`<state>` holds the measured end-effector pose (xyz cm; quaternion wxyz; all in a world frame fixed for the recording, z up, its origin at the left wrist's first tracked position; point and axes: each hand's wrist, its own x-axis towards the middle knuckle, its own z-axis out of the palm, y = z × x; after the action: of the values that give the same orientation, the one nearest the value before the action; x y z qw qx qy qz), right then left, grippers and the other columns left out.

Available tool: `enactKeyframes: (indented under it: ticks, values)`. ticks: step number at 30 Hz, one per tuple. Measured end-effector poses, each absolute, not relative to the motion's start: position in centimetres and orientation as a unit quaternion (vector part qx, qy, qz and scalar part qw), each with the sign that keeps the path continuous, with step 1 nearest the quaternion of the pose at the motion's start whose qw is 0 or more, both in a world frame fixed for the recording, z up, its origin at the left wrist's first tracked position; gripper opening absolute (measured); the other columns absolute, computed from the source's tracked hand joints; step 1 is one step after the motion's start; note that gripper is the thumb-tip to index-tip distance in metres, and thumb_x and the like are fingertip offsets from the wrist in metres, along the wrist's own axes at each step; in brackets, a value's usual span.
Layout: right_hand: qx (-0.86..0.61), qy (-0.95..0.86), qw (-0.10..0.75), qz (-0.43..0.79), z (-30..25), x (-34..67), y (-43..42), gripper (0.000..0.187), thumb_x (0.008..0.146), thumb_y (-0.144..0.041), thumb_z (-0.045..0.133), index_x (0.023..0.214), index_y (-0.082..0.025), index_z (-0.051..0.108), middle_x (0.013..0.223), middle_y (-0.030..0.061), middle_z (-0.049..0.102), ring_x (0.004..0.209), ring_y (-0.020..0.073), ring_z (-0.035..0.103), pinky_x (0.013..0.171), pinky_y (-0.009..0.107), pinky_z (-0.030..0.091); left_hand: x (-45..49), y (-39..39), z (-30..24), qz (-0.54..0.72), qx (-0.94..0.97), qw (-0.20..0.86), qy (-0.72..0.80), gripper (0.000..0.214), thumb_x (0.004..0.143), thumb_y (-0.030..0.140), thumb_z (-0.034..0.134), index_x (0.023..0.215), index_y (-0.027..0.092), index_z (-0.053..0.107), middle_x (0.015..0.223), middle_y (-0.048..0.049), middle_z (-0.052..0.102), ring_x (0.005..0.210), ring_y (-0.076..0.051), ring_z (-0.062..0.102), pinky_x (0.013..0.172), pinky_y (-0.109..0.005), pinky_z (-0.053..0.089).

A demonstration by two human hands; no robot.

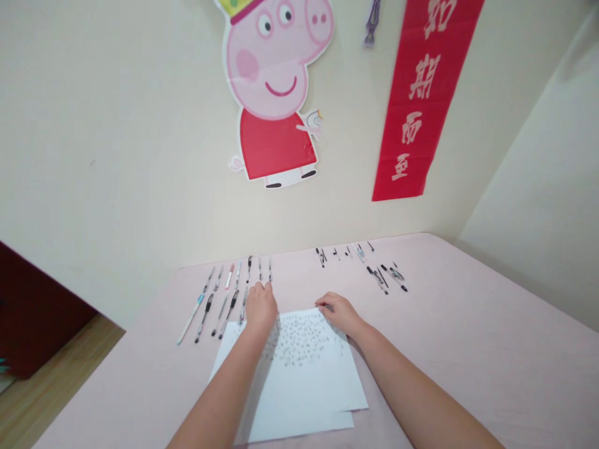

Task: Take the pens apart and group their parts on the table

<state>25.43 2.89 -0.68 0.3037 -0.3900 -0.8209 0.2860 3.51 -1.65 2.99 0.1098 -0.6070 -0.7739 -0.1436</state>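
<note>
Beyond the top left of the sheets, my left hand (262, 305) is closed, fingers curled down beside the rows of pens. A clear pen (270, 269) lies just past its fingertips; what the fingers hold, if anything, is hidden. My right hand (340, 313) is pinched at the top right corner of the paper, with a small dark bit showing at the fingertips that I cannot make out. Between my arms lie white paper sheets (304, 393), slightly offset from each other, the upper part covered in small dark handwritten marks. Next to my left hand is a black-capped pen (228, 313).
Several pens lie in two rows at left, among them a pink and white pen (229, 276) and a long light-blue one (191, 319). Loose black pen parts (378, 280) lie at the back right. The pink-covered table (449, 337) meets a wall with a pig cutout (278, 143) and red banner (423, 106).
</note>
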Motion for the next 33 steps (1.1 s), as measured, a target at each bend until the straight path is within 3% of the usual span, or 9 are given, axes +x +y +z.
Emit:
enactKeyframes:
  ticks: [9, 18, 20, 23, 26, 29, 33]
  values:
    - [-0.356, -0.821, 0.29, 0.34, -0.9, 25.9, 3.1, 0.026, 0.071, -0.009, 0.056, 0.092, -0.017, 0.069, 0.093, 0.006, 0.066, 0.09, 0.0175, 0.06, 0.085, 0.03, 0.044, 2.8, -1.5, 1.8, -0.121, -0.567, 0.069, -0.812, 0.025, 0.079, 0.001, 0.035, 0.096, 0.011, 0.051, 0.089, -0.0081, 0.05, 0.078, -0.021, 0.056, 0.066, -0.028, 0.038]
    - [-0.305, -0.814, 0.294, 0.398, -1.2, 25.3, 2.9, 0.03, 0.068, -0.003, 0.052, 0.088, -0.016, 0.07, 0.091, 0.0072, 0.066, 0.089, 0.0177, 0.061, 0.084, 0.03, 0.046, 5.0, -1.5, 2.4, -0.235, -0.572, -0.033, -0.785, 0.032, 0.081, 0.007, 0.04, 0.109, 0.012, 0.053, 0.09, -0.0125, 0.058, 0.081, -0.023, 0.058, 0.072, -0.031, 0.04]
    - [-0.296, -0.813, 0.29, 0.408, -1.1, 25.1, 2.8, 0.031, 0.067, -0.003, 0.052, 0.089, -0.016, 0.07, 0.091, 0.0071, 0.066, 0.089, 0.0178, 0.061, 0.083, 0.03, 0.046, 6.1, -1.7, 2.2, -0.311, -0.571, -0.105, -0.752, 0.032, 0.08, 0.009, 0.043, 0.111, 0.013, 0.052, 0.088, -0.0087, 0.058, 0.081, -0.02, 0.058, 0.073, -0.03, 0.041]
    - [-0.292, -0.811, 0.285, 0.419, -0.8, 24.9, 2.4, 0.031, 0.067, -0.004, 0.053, 0.088, -0.018, 0.07, 0.09, 0.0062, 0.067, 0.087, 0.0178, 0.061, 0.082, 0.03, 0.046, 7.7, -2.1, 1.9, -0.5, -0.475, -0.364, -0.626, 0.028, 0.079, 0.015, 0.048, 0.107, 0.016, 0.052, 0.073, -0.0004, 0.054, 0.068, -0.014, 0.056, 0.067, -0.026, 0.044]
    - [-0.279, -0.812, 0.287, 0.425, -0.4, 24.7, 2.0, 0.032, 0.066, -0.005, 0.053, 0.089, -0.019, 0.07, 0.089, 0.0049, 0.068, 0.087, 0.0176, 0.061, 0.083, 0.03, 0.045, 9.0, -2.4, 1.6, -0.575, -0.368, -0.547, -0.484, 0.027, 0.073, 0.02, 0.059, 0.1, 0.016, 0.054, 0.07, 0.0017, 0.053, 0.059, -0.009, 0.052, 0.057, -0.021, 0.042]
    - [-0.257, -0.816, 0.285, 0.433, -0.1, 24.6, 1.5, 0.032, 0.066, -0.005, 0.053, 0.088, -0.019, 0.071, 0.088, 0.0042, 0.067, 0.086, 0.0173, 0.06, 0.081, 0.029, 0.044, 9.4, -2.8, 1.5, -0.597, -0.296, -0.615, -0.422, 0.026, 0.068, 0.02, 0.067, 0.091, 0.015, 0.056, 0.075, -0.0001, 0.055, 0.052, -0.005, 0.047, 0.046, -0.016, 0.037]
    - [-0.261, -0.805, 0.298, 0.442, 0.3, 24.2, 1.4, 0.021, 0.068, -0.011, 0.057, 0.083, -0.019, 0.07, 0.082, 0.0037, 0.065, 0.079, 0.0162, 0.059, 0.074, 0.027, 0.044, 9.3, -3.3, 1.2, -0.6, -0.238, -0.659, -0.385, 0.024, 0.072, 0.028, 0.068, 0.088, 0.013, 0.058, 0.075, -0.0008, 0.055, 0.045, -0.001, 0.039, 0.035, -0.011, 0.026]
